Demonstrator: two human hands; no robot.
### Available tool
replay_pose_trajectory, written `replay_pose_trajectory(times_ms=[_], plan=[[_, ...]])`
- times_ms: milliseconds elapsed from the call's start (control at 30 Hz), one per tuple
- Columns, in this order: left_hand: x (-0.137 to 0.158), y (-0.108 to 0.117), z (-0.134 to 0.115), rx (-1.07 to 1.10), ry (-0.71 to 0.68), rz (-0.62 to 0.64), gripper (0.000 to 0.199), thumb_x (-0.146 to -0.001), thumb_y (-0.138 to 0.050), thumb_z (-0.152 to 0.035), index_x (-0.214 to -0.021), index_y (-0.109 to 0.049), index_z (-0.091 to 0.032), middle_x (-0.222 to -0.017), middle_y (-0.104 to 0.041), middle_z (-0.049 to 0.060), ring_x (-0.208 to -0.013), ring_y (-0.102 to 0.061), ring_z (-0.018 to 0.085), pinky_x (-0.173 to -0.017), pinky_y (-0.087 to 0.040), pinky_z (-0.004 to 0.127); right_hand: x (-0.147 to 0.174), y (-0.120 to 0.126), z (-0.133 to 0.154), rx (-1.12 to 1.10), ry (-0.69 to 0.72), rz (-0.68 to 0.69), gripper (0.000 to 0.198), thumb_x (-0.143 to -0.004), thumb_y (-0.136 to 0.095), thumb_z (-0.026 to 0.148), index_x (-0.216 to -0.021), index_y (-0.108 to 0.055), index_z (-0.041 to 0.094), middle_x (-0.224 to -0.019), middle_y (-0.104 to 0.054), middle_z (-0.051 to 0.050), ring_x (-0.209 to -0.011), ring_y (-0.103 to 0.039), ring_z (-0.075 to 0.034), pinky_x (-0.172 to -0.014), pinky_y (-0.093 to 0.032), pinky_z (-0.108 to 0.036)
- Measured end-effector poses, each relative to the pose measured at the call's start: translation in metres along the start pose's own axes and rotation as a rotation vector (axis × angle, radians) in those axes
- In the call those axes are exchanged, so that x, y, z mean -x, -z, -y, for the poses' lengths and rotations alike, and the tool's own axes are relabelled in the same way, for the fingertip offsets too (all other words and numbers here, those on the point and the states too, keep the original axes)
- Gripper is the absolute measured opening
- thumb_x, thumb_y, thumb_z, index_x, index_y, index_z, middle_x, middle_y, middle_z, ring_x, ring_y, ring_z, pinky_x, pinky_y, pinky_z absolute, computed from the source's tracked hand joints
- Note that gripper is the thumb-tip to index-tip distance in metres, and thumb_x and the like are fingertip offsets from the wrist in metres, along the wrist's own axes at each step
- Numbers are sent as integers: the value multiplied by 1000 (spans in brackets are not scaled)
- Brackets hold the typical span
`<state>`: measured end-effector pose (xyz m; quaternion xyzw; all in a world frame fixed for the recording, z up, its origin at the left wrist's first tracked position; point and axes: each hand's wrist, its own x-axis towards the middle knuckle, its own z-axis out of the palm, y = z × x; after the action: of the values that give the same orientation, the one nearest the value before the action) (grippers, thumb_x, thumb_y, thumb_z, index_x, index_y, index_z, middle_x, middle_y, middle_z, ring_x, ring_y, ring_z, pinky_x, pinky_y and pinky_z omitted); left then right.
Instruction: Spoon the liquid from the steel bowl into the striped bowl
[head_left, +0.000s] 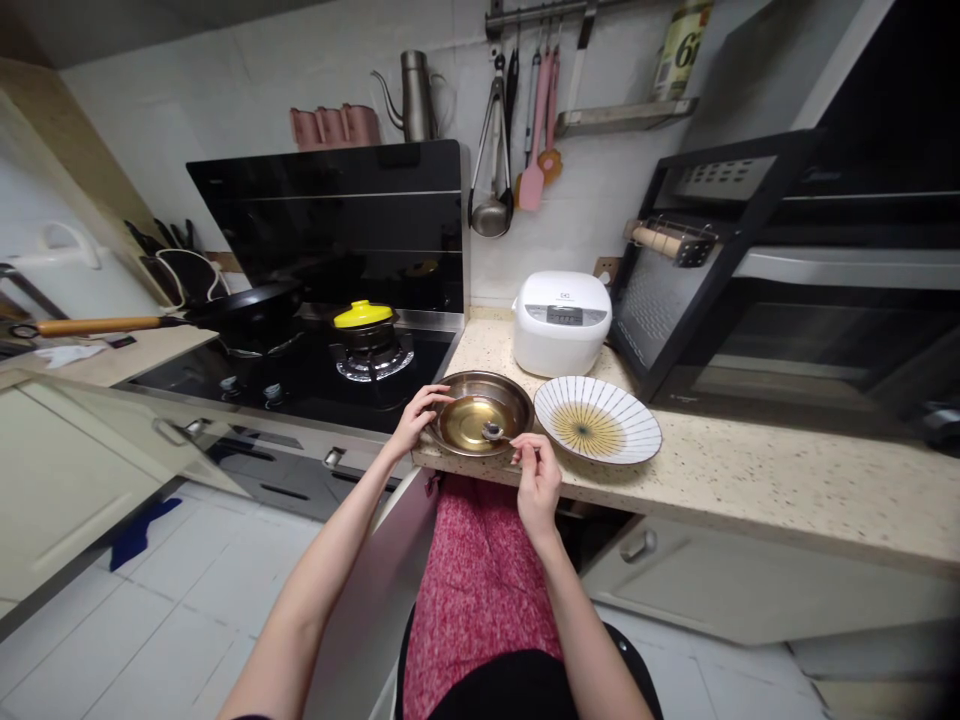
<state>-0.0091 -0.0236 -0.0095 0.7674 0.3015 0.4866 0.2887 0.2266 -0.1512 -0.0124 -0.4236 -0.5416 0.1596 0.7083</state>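
The left hand [415, 420], half-open, rested its fingers on the rim of the steel basin [517, 403] on the counter [750, 475]; the right hand [538, 485], loosely curled, pinched a spoon [493, 431] angled into it. A canister [683, 50] showed "6"; the rice cooker's [562, 347] lettering was too small.

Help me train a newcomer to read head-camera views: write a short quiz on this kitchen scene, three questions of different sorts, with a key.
1. Which of the person's hands holds the metal spoon?
2. True or false: the yellow lid is above the burner nearer the rice cooker.
3. Fill in the missing word: in this view, the striped plate lies to the ____ of the metal bowl.

Key:
1. The right hand.
2. True.
3. Right.
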Motion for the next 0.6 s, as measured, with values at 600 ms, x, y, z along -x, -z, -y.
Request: replay_pose_trajectory(times_ms=[600], plan=[[0,0,1,-2,7,-3,40,-84,-51,-23,-113,-78,-19,-138,-63,11,-133,-54,34,-120,-36,53,2,-5,-10,-84,-19,-9,28,-105,-47,38,-89,-61,21,-87,-65,-2,-68,-59,-13,-66,-51,-28]])
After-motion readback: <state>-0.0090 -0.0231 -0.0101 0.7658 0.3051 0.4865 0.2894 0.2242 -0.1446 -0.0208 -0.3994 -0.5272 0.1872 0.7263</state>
